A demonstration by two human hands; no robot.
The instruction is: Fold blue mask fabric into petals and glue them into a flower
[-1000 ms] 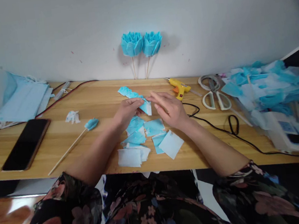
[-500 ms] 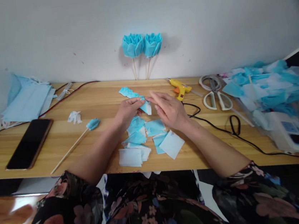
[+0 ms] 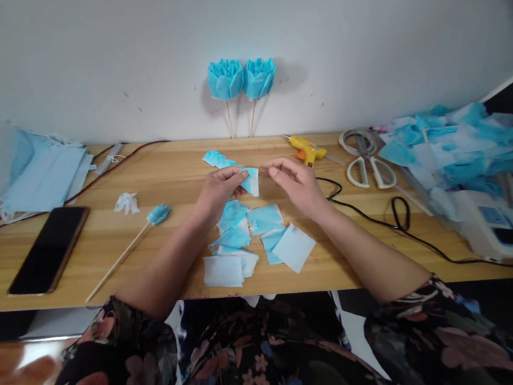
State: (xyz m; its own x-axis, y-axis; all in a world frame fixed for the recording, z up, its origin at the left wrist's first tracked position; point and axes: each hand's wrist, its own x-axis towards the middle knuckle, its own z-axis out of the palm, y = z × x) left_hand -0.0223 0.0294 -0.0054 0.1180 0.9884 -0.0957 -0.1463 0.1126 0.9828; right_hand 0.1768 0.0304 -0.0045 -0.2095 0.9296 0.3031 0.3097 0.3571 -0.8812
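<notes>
My left hand (image 3: 221, 189) pinches a small blue-and-white piece of mask fabric (image 3: 250, 184) between thumb and fingers. My right hand (image 3: 295, 185) hovers just to the right of that piece, apart from it, its fingers stretched loosely and nothing visible in them. Below both hands lie several cut blue fabric squares (image 3: 265, 218), some with a pale side up (image 3: 295, 248). Just behind my left hand is a row of crumpled blue pieces (image 3: 218, 158). To the left rests a wooden stick (image 3: 120, 257) tipped with a blue fabric bud (image 3: 158, 214).
Two blue fabric flowers (image 3: 226, 80) on sticks lean against the wall. A yellow glue gun (image 3: 307, 148), white-handled scissors (image 3: 381, 173) and a black cord (image 3: 364, 208) lie right, beside a heap of fabric scraps (image 3: 458, 138). Left are a phone (image 3: 49, 250) and stacked face masks (image 3: 46, 179).
My right hand has drawn away to the right from the fabric piece, and its fingers have loosened. My left hand keeps its hold. The view has shifted slightly.
</notes>
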